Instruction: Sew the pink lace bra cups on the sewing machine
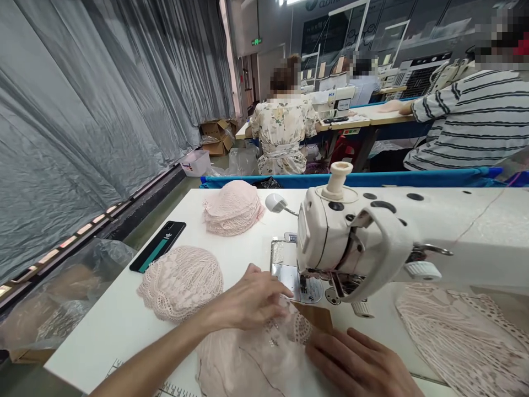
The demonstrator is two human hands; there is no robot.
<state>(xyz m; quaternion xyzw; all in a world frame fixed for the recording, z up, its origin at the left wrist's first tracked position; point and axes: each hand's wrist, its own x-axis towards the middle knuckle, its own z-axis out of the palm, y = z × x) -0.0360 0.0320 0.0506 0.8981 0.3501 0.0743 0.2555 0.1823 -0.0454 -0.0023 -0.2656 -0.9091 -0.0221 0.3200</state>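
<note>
Before the white sewing machine (397, 229), the left hand (257, 298) pinched the sheer pale-pink lace-edged fabric (243, 358); the right hand (359, 364) lay spread at its edge. Keeping it smooth and unstretched seemed wise.

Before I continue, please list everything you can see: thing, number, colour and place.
Sewing machine: 1, white, right foreground
Lamp: 1, white, beside machine head
Table: 1, white, foreground
Lace piles: 2, pale pink, left of machine
Lace piece: 1, pale pink, front, between hands
Lace fabric: count unclear, pale pink, right foreground
Phone: 1, black and green, left table edge
Flat piece: 1, brown, before the needle
Curtain: 1, grey, left
Cardboard boxes: count unclear, brown, background floor
Other sewing machines: several, white, background
Other people: at least 3, background
Left hand: 1, bare, on lace piece
Right hand: 1, bare, at lace piece's edge
</note>
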